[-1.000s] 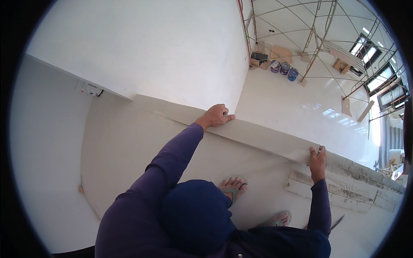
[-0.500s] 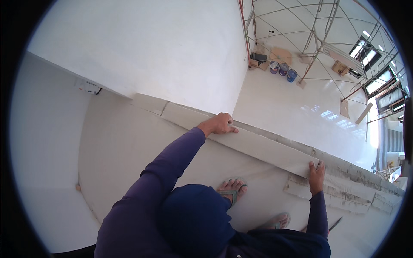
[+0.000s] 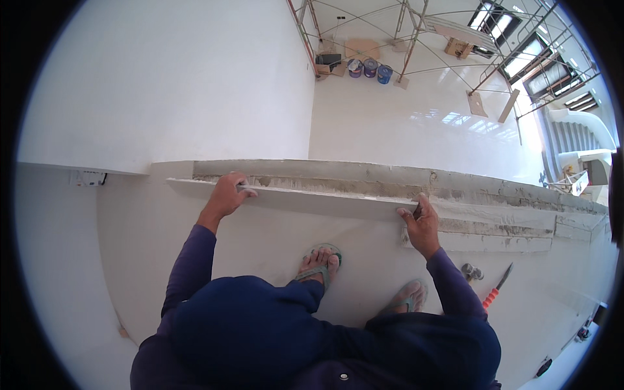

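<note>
1. My left hand [image 3: 229, 195], left of centre, is closed on a long pale strip [image 3: 325, 203], fingers curled over its upper edge.
2. My right hand [image 3: 424, 227], right of centre, grasps the strip near its other end.
3. The strip spans the middle of the frame: thin, straight and smooth-faced, with a whitish, slightly uneven upper edge. It runs along a ledge [image 3: 305, 171]; I cannot tell whether they touch.
4. That ledge is grey and rough, with crusty brownish patches along its near side.
5. To the right lie flat, narrow slabs [image 3: 481, 243], pale with dark, grimy streaks.
6. At the lower right, a metal-headed hammer [image 3: 473, 272] and a pointed tool [image 3: 491, 298] with an orange handle rest on the smooth, pale floor [image 3: 364, 260].
7. My forearms reach up from the lower part, spread apart, backs of the hands mostly upward, each thumb on the near side.
</note>
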`<state>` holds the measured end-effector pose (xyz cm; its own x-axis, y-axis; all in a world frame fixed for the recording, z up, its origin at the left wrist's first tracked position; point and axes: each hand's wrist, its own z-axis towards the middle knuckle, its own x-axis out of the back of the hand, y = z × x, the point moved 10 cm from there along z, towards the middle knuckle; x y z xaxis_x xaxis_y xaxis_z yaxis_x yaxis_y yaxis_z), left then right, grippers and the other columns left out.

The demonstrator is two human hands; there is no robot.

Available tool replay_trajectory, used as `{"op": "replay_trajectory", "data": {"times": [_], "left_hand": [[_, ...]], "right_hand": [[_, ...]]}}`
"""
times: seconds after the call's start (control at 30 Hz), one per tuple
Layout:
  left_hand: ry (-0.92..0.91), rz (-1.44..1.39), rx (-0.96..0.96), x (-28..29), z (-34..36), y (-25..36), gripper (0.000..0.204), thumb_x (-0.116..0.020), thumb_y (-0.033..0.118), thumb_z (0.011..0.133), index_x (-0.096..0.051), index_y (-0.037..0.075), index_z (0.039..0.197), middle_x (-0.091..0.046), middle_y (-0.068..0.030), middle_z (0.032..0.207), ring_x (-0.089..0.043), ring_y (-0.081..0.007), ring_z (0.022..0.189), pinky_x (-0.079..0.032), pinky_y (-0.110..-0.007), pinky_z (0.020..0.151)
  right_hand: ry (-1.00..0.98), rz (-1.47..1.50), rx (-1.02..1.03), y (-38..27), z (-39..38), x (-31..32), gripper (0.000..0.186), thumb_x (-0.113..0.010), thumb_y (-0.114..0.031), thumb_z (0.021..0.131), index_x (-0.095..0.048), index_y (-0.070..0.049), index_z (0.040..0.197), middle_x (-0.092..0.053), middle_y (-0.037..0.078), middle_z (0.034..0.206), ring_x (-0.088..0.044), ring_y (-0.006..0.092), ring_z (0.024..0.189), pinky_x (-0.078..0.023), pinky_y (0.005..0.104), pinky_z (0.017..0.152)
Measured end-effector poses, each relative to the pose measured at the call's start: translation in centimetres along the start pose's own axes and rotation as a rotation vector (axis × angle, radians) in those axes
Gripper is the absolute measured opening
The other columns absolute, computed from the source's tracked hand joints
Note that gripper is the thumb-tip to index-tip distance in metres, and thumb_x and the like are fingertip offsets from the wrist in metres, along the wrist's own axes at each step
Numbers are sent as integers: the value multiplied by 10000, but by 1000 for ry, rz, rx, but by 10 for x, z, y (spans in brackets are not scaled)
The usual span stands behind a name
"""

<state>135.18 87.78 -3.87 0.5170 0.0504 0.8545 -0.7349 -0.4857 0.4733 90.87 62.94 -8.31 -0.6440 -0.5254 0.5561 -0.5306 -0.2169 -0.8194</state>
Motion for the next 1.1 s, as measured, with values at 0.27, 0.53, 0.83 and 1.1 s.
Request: {"op": "replay_trajectory", "data": {"times": [0.27, 0.53, 0.83, 1.1], "left_hand": [[108, 214, -192, 2, -74, 1, 300, -855, 68, 742, -597, 7, 882, -606, -171, 918, -596, -424, 918, -483, -499, 810], [-78, 251, -149, -26, -103, -7, 431, -863, 46, 670, -641, 20, 1039, -639, -176, 1075, -621, -430, 1073, -533, -503, 888], [-201, 318, -184, -57, -91, -5, 890, -898, 109, 607, -560, 67, 1429, -507, -175, 1490, -538, -408, 1348, -468, -483, 1126], [-261, 258, -174, -64, -78, 0, 971, -910, 100, 588, -512, 57, 1472, -527, -189, 1444, -496, -426, 1364, -409, -490, 1181]], "right_hand": [[-119, -35, 407, -38, -54, -25, 279, -748, 53, 808, -667, -20, 1064, -742, 189, 1032, -718, 416, 958, -582, 454, 823], [-119, -302, 598, -43, -74, -37, 185, -702, -3, 875, -597, -53, 1018, -664, 139, 1273, -637, 356, 1230, -511, 469, 1037], [-239, -493, 578, -27, -75, -52, 297, -740, -108, 887, -608, -71, 1150, -599, 154, 1391, -549, 340, 1353, -429, 475, 1135], [-292, -505, 522, -23, -72, -52, 420, -729, -84, 883, -599, -76, 1282, -582, 167, 1424, -544, 339, 1369, -429, 472, 1132]]}}
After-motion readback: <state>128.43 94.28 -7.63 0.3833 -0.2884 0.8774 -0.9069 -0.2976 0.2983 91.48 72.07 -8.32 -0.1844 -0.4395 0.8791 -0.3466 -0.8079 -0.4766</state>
